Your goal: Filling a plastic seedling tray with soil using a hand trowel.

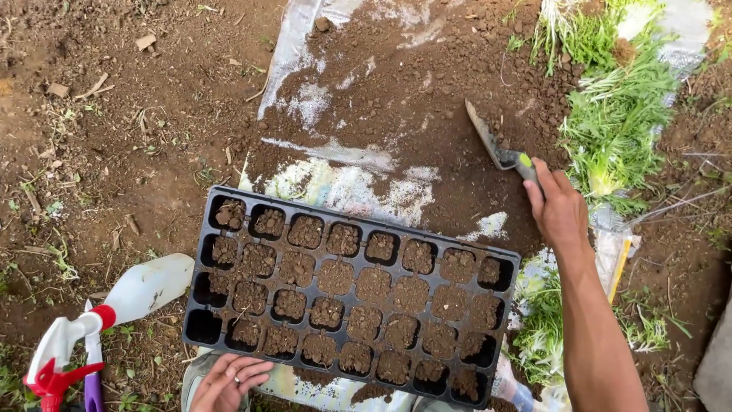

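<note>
A black seedling tray point(200, 263) lies on the ground in front of me, most of its cells filled with brown soil, several at the left edge still bare. My right hand point(558, 207) grips the handle of a small metal trowel point(490, 140), whose blade carries soil above the loose soil pile point(427, 84) on a plastic sheet. My left hand point(229, 380) rests at the tray's near edge with fingers spread, a ring on one finger, holding nothing.
A white spray bottle point(141, 290) with a red trigger lies left of the tray. Green seedlings with roots point(614, 114) are heaped at the right, more greens point(543, 328) lower down. Bare dirt with twigs surrounds everything.
</note>
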